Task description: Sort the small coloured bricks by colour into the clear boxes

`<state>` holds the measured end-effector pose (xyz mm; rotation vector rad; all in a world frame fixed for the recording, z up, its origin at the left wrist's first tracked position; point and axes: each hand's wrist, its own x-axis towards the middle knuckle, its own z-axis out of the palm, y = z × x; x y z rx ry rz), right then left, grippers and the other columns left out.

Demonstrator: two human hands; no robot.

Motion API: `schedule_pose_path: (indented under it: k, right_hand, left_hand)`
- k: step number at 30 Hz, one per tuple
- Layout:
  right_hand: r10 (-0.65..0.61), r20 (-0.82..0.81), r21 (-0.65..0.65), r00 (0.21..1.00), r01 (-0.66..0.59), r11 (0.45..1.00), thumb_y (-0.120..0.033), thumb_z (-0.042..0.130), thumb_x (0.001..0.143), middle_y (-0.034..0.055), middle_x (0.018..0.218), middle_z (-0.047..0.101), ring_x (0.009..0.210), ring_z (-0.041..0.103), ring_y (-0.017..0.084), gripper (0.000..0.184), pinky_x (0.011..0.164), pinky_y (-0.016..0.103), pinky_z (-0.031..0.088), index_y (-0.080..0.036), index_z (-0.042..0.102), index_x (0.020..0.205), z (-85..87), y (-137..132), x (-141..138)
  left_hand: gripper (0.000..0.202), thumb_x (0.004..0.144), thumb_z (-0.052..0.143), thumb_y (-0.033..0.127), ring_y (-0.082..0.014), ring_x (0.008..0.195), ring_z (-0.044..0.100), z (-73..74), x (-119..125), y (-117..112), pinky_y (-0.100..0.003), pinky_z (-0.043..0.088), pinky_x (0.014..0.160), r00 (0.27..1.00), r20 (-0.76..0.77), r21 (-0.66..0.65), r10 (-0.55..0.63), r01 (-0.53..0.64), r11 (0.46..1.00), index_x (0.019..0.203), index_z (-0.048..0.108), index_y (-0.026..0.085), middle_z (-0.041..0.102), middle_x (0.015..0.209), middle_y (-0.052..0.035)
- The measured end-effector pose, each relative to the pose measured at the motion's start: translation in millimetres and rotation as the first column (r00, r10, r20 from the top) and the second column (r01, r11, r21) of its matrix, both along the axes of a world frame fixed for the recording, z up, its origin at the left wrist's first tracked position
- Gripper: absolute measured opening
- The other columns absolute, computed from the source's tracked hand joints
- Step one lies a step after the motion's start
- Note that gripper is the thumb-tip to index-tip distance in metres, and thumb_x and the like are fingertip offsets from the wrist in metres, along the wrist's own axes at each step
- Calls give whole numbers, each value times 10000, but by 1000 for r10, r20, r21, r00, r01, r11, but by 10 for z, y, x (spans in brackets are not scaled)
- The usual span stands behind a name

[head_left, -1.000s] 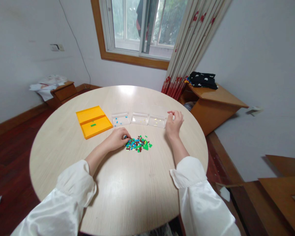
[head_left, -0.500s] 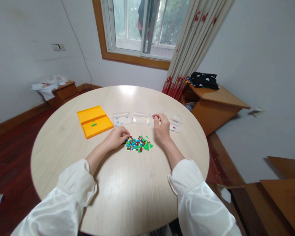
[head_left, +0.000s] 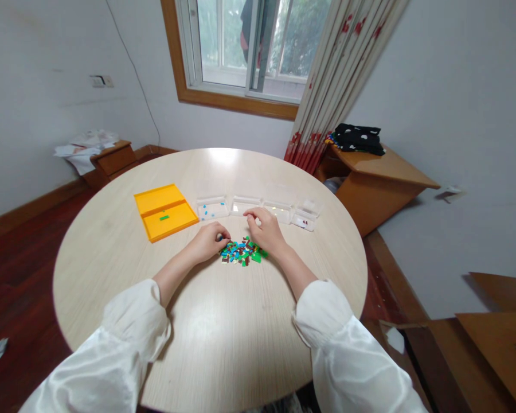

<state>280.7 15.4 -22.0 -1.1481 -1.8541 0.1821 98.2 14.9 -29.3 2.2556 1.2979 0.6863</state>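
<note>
Nearest me, the white L sleeve and R sleeve come in over the round pale-wood table. Mid-table I've got the pile of tiny toy bricks, mixed green, blue, brown & a few pale ones, lying loose btwn both hands. L hand is at the pile's L edge, fingers curled w/ thumb close to them; can't tell if they pinch a brick. R hand is over the pile's far R side, index & thumb bent twd each other; can't tell if anything's btwn the tips. Just beyond, 4 clear trays in a row: L-most tray w/ blue bits, 2nd tray part-hidden by R fingers, 3rd tray w/ pale-yellow bits, R-most tray w/ dark-brown bits. Open yellow case sits L of them, green brick inside. Far back: red-patterned curtain & sliding window.
</note>
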Motion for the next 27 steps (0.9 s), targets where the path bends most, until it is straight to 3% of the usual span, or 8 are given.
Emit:
schedule_pose_path:
  k: [6,10,17,27]
  right_hand:
    - [49,25,-40,999,-48,998,-159,442,826,54,851,668,836,582,179,202,801,320,444,-185,641,842,-1,-13,-12]
    - [86,8,-116,996,-84,990,-177,478,835,39,828,678,785,588,158,187,770,301,450,-187,662,864,-6,-15,-28]
    - [217,-42,-216,975,-221,951,-235,566,830,27,827,700,793,619,147,139,748,286,463,-206,702,832,27,-87,-115]
    - [221,-102,-272,970,-241,932,-179,631,761,17,784,709,737,631,144,93,707,279,479,-203,715,794,-16,-86,-155]
  left_hand:
    - [98,740,539,147,-115,547,479,27,11,-7,-239,390,591,997,47,-27,64,-63,998,733,637,151,591,601,12]
    - [87,721,543,140,-111,564,459,65,6,-18,-234,378,594,982,142,56,123,-132,990,745,624,161,580,627,22]
    - [59,743,537,163,-134,665,479,119,-4,-67,-261,395,668,979,190,201,79,-117,973,723,591,173,586,719,-3]
    - [27,735,551,165,-141,682,472,88,25,-77,-262,383,671,983,180,220,31,-71,973,710,551,174,552,701,2]
